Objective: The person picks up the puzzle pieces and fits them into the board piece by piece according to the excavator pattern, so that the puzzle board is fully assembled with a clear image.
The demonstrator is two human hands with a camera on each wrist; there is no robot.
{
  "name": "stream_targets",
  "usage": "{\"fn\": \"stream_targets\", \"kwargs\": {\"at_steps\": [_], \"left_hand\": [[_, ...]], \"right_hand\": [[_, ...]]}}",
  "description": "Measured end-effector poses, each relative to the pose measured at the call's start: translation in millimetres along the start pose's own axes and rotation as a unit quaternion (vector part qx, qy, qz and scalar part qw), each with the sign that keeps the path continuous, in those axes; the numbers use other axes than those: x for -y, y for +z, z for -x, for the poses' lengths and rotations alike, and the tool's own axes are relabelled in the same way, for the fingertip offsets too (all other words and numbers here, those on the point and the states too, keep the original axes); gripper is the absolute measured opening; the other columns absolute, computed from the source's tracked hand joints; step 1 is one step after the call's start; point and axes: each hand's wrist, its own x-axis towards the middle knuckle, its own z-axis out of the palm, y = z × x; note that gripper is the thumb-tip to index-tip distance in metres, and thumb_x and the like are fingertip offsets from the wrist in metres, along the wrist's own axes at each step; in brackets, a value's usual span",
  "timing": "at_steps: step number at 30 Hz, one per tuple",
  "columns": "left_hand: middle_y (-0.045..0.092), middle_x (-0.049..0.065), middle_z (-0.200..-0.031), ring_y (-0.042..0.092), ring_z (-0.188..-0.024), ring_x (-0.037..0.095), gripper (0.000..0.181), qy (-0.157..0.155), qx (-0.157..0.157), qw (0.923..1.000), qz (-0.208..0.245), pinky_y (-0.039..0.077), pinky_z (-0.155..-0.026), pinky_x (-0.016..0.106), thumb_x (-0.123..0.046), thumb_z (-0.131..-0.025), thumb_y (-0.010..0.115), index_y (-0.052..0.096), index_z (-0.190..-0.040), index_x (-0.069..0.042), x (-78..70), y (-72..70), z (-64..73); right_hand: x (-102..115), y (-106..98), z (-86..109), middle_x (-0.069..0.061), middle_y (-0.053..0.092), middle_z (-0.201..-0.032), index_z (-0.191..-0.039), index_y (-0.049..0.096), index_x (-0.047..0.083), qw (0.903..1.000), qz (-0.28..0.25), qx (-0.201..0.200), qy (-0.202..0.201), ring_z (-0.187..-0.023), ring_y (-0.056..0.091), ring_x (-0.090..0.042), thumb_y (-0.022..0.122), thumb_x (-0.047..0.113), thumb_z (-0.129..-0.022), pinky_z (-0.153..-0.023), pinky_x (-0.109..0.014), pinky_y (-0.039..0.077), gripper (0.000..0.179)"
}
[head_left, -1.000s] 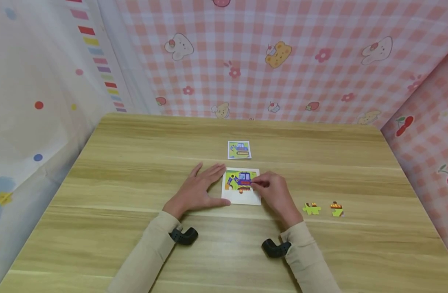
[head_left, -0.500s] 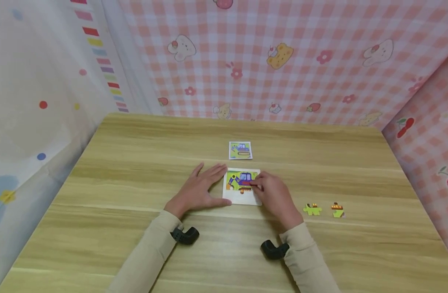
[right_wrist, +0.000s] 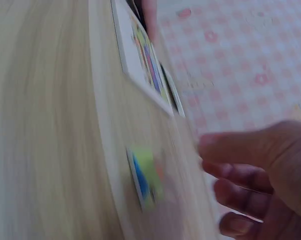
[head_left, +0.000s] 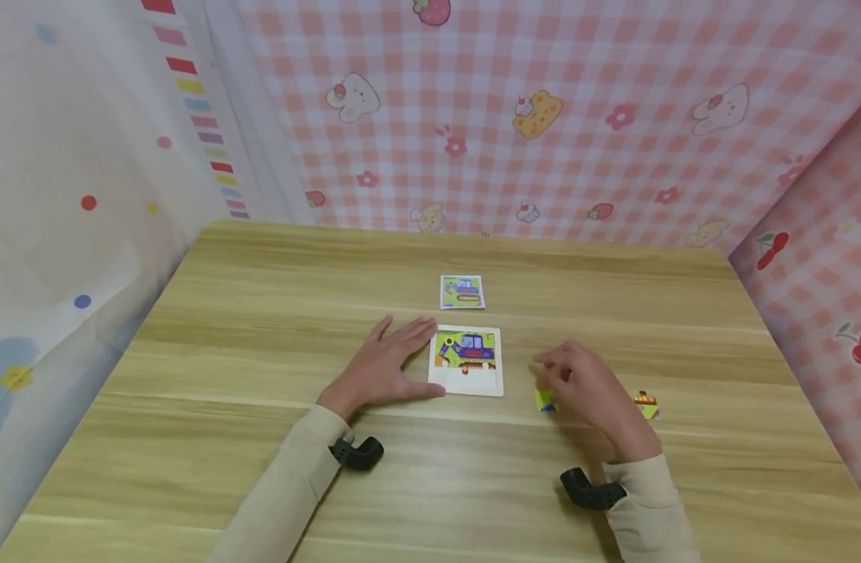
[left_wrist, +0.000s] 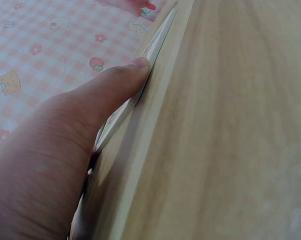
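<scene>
A white jigsaw puzzle board [head_left: 472,381] lies on the table, its upper part filled with pieces that form a blue digger on green. My left hand [head_left: 381,369] rests at its left side, fingers spread straight to the upper corner. In the left wrist view, the thumb [left_wrist: 123,80] presses on the board's edge. To the right of the board, my right hand [head_left: 588,387] hovers with loosely bent fingers and nothing visible in them. Just below its fingertips lies a green puzzle piece [head_left: 545,400] with a blue corner. Another puzzle piece [head_left: 645,404], green and brown, lies right of the hand.
A small picture card [head_left: 462,292] of the same digger lies behind the board. The wooden table [head_left: 261,313] meets a pink checked cloth [head_left: 472,102] at the back and a pale cloth [head_left: 71,234] on the left.
My right hand has let go of a puzzle piece at the board's right edge and moved right, uncovering the blue-cornered piece and covering another. My left hand has stayed put.
</scene>
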Motion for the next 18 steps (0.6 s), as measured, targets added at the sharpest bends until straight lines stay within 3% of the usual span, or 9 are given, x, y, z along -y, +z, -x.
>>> {"fn": "stream_targets", "kwargs": {"at_steps": [5, 11, 18], "left_hand": [[0.020, -0.005, -0.171, 0.016, -0.158, 0.013, 0.111, 0.001, -0.006, 1.0000, -0.006, -0.005, -0.128, 0.048, -0.084, -0.083, 0.057, 0.025, -0.165, -0.017, 1.6, 0.7, 0.5], [0.020, -0.004, -0.171, 0.016, -0.158, 0.014, 0.110, 0.002, -0.006, 1.0000, 0.001, -0.005, -0.128, 0.048, -0.083, -0.083, 0.058, 0.025, -0.165, -0.017, 1.6, 2.4, 1.0], [0.019, -0.005, -0.171, 0.015, -0.158, 0.013, 0.110, 0.002, -0.003, 1.0000, -0.008, -0.006, -0.128, 0.047, -0.083, -0.083, 0.058, 0.024, -0.165, -0.017, 1.1, 1.7, -0.8]], "right_hand": [[-11.8, -5.8, 12.4, -0.009, 0.066, -0.093, -0.113, 0.075, -0.007, 0.9983, 0.001, 0.040, -0.042, -0.075, 0.053, -0.013, 0.081, -0.001, -0.086, -0.061, -0.025, 0.047, 0.028], [-13.4, -4.5, 18.5, -0.006, 0.058, -0.095, -0.121, 0.072, -0.006, 0.9957, -0.037, 0.084, 0.006, -0.079, 0.048, -0.018, 0.081, 0.006, -0.088, -0.061, -0.025, 0.043, 0.037], [-14.3, -3.8, 19.8, -0.006, 0.059, -0.096, -0.122, 0.072, -0.005, 0.9957, -0.039, 0.082, 0.016, -0.080, 0.048, -0.018, 0.082, 0.011, -0.087, -0.061, -0.025, 0.042, 0.040]]}}
